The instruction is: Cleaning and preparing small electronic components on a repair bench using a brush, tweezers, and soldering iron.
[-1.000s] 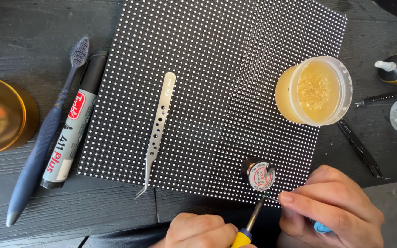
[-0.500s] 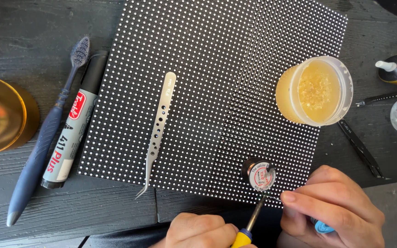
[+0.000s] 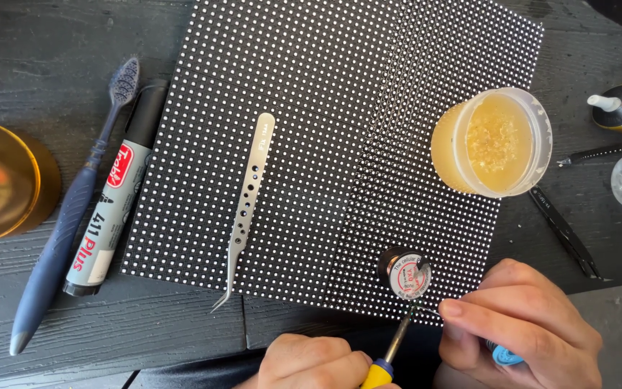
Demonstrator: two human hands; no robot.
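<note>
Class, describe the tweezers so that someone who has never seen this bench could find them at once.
Start at the black dotted panel on the dark table. The tweezers lie on its left half, tip curving off the near edge. They are the only bare metal tool, with a row of holes, unlike the marker and toothbrush to the left.

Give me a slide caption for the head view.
Left hand holds a soldering iron by a small spool on a dotted panel; right hand alongside.

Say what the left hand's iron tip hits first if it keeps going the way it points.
Likely the small solder spool: the left hand aims the soldering iron up and right, its tip just under the spool on the dotted panel. Height is unclear.
</note>
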